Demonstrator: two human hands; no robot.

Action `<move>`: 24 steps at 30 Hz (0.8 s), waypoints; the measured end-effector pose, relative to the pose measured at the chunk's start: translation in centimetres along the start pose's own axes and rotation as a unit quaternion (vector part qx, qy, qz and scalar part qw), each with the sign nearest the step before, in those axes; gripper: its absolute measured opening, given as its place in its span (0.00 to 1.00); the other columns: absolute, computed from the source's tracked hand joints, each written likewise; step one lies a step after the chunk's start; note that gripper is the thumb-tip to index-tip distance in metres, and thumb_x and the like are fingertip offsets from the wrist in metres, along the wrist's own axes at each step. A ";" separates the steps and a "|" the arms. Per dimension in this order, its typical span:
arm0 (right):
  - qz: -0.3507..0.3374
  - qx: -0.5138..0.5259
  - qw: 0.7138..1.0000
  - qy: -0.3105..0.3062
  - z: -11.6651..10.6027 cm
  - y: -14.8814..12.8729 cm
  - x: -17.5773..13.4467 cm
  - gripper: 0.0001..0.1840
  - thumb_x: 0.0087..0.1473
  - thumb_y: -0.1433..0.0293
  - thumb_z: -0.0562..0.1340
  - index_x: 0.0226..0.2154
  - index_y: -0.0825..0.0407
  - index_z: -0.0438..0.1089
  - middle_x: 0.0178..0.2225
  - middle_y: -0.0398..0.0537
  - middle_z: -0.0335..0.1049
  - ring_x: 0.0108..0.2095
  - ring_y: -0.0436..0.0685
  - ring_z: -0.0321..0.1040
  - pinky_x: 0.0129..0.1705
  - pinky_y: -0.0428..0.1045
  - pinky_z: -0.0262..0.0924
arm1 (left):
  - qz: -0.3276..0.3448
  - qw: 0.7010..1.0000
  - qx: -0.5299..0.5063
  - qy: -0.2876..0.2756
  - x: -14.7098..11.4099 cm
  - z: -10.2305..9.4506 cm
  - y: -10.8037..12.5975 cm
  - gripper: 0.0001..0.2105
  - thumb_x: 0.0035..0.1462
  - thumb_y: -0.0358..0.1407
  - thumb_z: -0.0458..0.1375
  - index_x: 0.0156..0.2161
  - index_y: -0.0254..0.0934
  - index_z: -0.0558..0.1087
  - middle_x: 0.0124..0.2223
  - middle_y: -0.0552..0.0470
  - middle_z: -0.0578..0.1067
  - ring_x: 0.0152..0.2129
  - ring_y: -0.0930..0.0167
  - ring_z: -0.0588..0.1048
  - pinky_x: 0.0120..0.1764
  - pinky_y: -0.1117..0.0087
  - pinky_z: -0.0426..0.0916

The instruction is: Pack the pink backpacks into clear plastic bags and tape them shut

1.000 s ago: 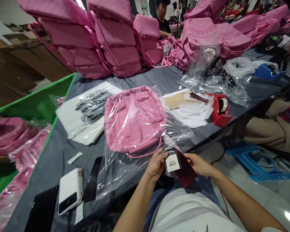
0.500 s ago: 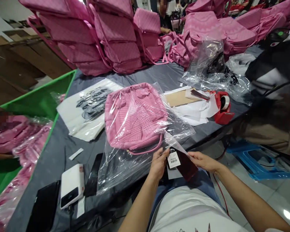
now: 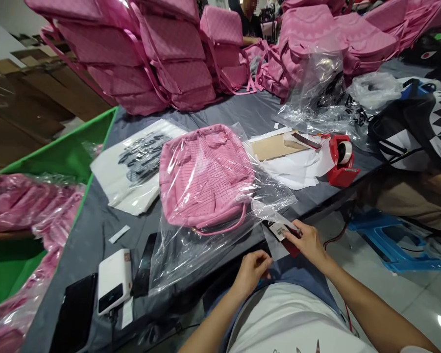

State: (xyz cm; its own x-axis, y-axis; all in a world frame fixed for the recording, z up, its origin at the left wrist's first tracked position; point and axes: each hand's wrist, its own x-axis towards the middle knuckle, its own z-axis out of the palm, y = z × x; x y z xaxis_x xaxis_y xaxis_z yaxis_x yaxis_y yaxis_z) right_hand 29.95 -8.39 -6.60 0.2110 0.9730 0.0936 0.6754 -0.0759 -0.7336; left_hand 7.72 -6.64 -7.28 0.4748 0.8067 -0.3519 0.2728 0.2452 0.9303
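Observation:
A pink backpack (image 3: 208, 176) lies inside a clear plastic bag (image 3: 183, 260) on the table, its handle loop toward me. By the table's front edge, my right hand (image 3: 308, 242) is closed on hang tags (image 3: 279, 230), black and dark red cards with a white barcode label. A translucent strip runs from the tags up to the plastic bag. My left hand (image 3: 252, 269) is apart from the tags, over my lap, with fingers curled together; whether something small is between them is hidden.
A red tape dispenser (image 3: 342, 161) stands beside white papers (image 3: 297, 169) on the right. At left lie a white power bank (image 3: 114, 280), a black phone (image 3: 73, 314) and a stack of printed bags (image 3: 139, 157). Pink backpacks (image 3: 180, 54) are piled behind; a green-sided bin (image 3: 69, 142) adjoins the table.
My left hand has let go of the hang tags and dropped toward my lap. My right hand has moved its grip over the tags, which have tilted.

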 end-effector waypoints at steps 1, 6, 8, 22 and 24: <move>-0.021 -0.024 0.999 0.017 -0.2 0.2 -0.2 0.16 0.62 0.56 0.61 0.30 0.50 0.70 0.27 0.42 0.69 0.27 0.51 0.63 0.31 0.45 0.54 | 0.052 0.996 0.072 0.021 0.0 -0.7 0.4 0.16 0.60 0.48 0.62 0.30 0.38 0.77 0.26 0.48 0.77 0.20 0.70 0.73 0.27 0.70 0.68; -0.138 -0.173 0.974 0.056 0.1 0.3 -1.9 0.10 0.65 0.69 0.58 0.40 0.51 0.76 0.32 0.48 0.76 0.29 0.53 0.71 0.31 0.47 0.55 | 0.406 0.805 0.431 0.017 4.0 -2.5 6.0 0.14 0.67 0.30 0.53 0.53 0.41 0.76 0.58 0.42 0.76 0.58 0.60 0.71 0.61 0.58 0.64; -0.188 -0.215 0.954 0.090 0.7 0.3 -2.8 0.11 0.65 0.72 0.57 0.42 0.51 0.76 0.29 0.48 0.77 0.28 0.54 0.71 0.33 0.48 0.57 | 0.475 0.689 0.537 -0.109 6.3 -2.1 8.7 0.12 0.68 0.29 0.53 0.48 0.37 0.78 0.49 0.42 0.79 0.54 0.61 0.73 0.60 0.58 0.65; -0.300 -0.202 0.918 0.161 -5.0 0.9 -1.9 0.17 0.65 0.73 0.58 0.54 0.49 0.74 0.36 0.49 0.77 0.36 0.55 0.74 0.41 0.49 0.68 | 0.606 0.547 0.561 -0.135 6.9 -4.6 7.0 0.12 0.71 0.31 0.50 0.54 0.33 0.72 0.54 0.41 0.80 0.53 0.63 0.78 0.59 0.59 0.71; -0.295 -0.199 0.917 0.179 -5.5 -0.3 2.1 0.21 0.64 0.69 0.61 0.59 0.48 0.72 0.48 0.56 0.76 0.50 0.62 0.73 0.52 0.57 0.67 | 0.624 0.570 0.521 -0.121 6.3 -4.9 7.6 0.17 0.70 0.29 0.50 0.61 0.33 0.68 0.57 0.39 0.78 0.57 0.63 0.75 0.61 0.59 0.70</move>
State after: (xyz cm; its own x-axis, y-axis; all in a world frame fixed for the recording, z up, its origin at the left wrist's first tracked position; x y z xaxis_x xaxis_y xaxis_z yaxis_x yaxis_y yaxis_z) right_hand 34.05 -7.53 -2.45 -0.1040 0.7412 0.6632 0.9364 0.2977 -0.1859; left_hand 8.71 2.95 -1.88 0.9106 -0.1252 0.3939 -0.1147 -0.9921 -0.0501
